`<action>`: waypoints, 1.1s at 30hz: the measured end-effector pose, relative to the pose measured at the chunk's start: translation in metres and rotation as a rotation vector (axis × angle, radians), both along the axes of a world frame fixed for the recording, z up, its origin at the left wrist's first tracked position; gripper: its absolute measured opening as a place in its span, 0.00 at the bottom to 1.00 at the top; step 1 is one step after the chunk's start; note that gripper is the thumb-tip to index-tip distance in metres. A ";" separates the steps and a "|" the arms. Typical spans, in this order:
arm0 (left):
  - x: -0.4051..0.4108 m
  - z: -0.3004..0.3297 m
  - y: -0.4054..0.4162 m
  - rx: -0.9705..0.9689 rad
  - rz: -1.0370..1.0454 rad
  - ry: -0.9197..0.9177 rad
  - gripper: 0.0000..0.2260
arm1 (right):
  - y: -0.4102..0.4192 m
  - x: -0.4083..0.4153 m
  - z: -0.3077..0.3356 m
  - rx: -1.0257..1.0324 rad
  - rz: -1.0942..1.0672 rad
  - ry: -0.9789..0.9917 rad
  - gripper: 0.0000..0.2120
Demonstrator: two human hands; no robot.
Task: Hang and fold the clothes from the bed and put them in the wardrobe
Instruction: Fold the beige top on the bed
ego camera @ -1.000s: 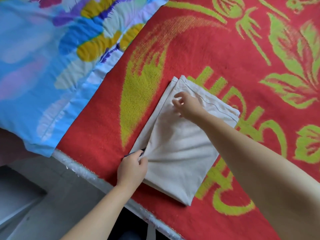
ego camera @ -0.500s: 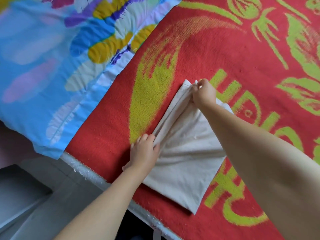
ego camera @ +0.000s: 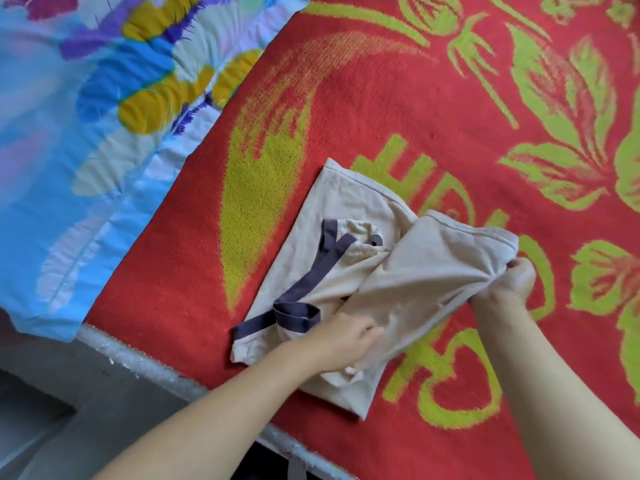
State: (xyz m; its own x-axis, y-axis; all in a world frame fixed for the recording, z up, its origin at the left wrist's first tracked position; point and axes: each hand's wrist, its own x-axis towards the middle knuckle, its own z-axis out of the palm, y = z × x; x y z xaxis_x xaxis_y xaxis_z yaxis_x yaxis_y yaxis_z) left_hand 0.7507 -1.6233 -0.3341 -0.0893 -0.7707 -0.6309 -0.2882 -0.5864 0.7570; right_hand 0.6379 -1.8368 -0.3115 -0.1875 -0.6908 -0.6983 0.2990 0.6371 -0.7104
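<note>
beige garment with dark trim lies on the red blanket near the bed's edge; right hand fingers grip its lifted flap, left hand fingers pinch the fabric.

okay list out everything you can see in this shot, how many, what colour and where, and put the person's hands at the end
beige garment: one, beige with dark grey-purple trim bands, part folded, on the red blanket near the bed's near edge, its right flap lifted
red blanket: one, red with yellow-green leaf and character pattern, covers the bed across centre and right
quilt: one, blue with yellow, purple and white flower print, upper left, overlapping the blanket's left edge
bed edge: one, pale grey strip, runs along the lower left below the blanket
floor: grey, bottom left corner
left hand: one, rests on the garment's near part, fingers partly tucked into the cloth
right hand: one, grips the lifted flap's right end
</note>
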 end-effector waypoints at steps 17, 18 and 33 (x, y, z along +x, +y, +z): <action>0.098 -0.032 -0.095 -0.102 0.184 -0.946 0.12 | 0.002 -0.009 -0.008 0.070 -0.050 0.184 0.13; 0.099 -0.034 -0.089 -0.129 0.157 -0.984 0.14 | 0.003 -0.004 -0.007 0.068 -0.018 0.172 0.12; 0.045 -0.014 0.085 -0.184 -0.060 -0.465 0.22 | -0.026 0.144 0.037 -0.202 0.320 0.177 0.11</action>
